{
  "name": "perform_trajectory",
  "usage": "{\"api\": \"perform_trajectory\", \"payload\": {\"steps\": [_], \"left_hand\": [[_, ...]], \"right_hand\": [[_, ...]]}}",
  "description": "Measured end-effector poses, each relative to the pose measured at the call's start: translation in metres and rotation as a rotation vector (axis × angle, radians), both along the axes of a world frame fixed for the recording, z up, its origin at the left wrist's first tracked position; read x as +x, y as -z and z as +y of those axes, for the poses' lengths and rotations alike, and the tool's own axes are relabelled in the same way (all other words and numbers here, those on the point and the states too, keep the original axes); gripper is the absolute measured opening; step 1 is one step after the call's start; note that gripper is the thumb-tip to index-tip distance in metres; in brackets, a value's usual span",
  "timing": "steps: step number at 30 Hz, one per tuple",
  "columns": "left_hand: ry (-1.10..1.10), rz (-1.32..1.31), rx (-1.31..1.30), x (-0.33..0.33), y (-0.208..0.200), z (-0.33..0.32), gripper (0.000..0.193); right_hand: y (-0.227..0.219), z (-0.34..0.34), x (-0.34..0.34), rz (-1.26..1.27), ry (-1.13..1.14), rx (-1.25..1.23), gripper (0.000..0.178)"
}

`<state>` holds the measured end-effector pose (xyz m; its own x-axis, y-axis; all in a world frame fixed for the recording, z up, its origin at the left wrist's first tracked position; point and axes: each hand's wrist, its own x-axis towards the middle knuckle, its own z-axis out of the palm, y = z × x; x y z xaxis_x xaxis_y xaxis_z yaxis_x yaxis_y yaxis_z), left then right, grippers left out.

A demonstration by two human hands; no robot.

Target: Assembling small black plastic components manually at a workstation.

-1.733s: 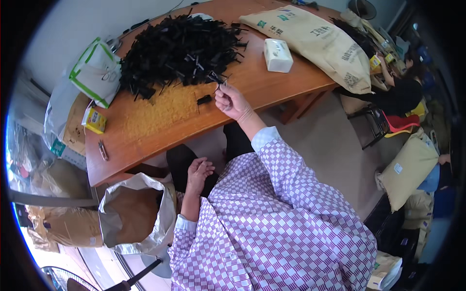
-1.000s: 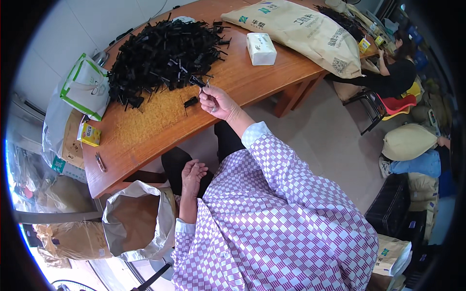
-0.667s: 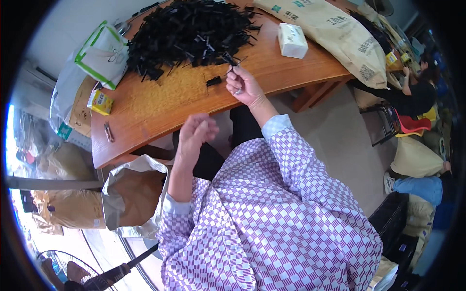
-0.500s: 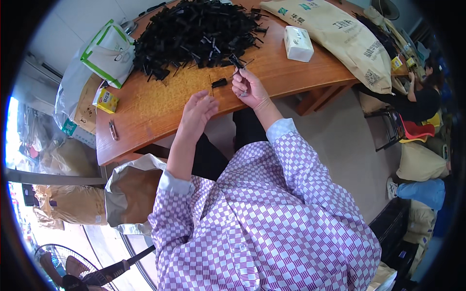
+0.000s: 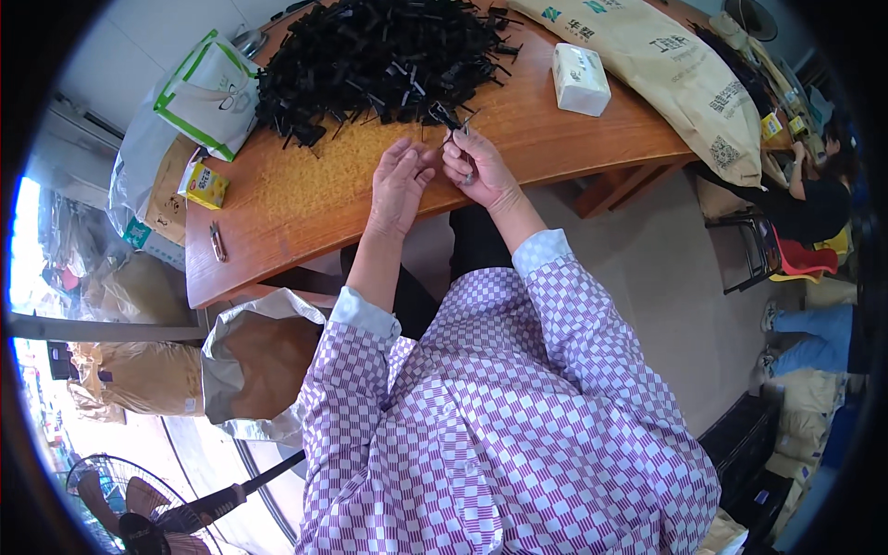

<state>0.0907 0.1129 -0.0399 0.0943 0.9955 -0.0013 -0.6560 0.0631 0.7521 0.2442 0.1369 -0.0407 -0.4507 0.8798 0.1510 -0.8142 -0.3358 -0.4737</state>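
A large heap of small black plastic parts (image 5: 379, 60), with thin rods sticking out of them, lies on the wooden table. My right hand (image 5: 481, 169) is closed around a small black plastic part (image 5: 444, 114) just off the heap's near edge. A short shiny tip (image 5: 467, 121) shows beside its fingers, too small to name. To its left, my left hand (image 5: 403, 190) is raised with the fingers loosely bent and apart. A thin dark rod (image 5: 423, 135) shows near these fingertips; whether they touch it is hidden.
Small snips (image 5: 217, 242) and a yellow box (image 5: 203, 185) lie at the table's left, near a white-green bag (image 5: 208, 97). A tissue pack (image 5: 581, 80) and long paper sack (image 5: 647, 79) are at the right. An open sack (image 5: 264, 370) and fan (image 5: 139, 509) stand lower left.
My left hand has moved up and right, closer to my right hand. The loose black part that lay between them is out of sight. The whole view has shifted slightly.
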Motion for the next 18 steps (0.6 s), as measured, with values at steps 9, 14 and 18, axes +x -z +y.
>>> {"api": "perform_trajectory", "payload": {"steps": [9,14,18], "left_hand": [[-0.149,0.467,0.053,0.006,-0.033,-0.077,0.062],[-0.137,0.342,0.036,-0.006,-0.034,-0.101,0.045],[-0.159,0.278,0.066,-0.016,-0.029,-0.117,0.045]], "right_hand": [[-0.018,-0.066,-0.032,-0.853,0.568,0.345,0.014],[-0.031,-0.104,-0.035,-1.032,0.537,0.505,0.012],[-0.037,-0.118,-0.041,-1.036,0.480,0.560,0.011]]}}
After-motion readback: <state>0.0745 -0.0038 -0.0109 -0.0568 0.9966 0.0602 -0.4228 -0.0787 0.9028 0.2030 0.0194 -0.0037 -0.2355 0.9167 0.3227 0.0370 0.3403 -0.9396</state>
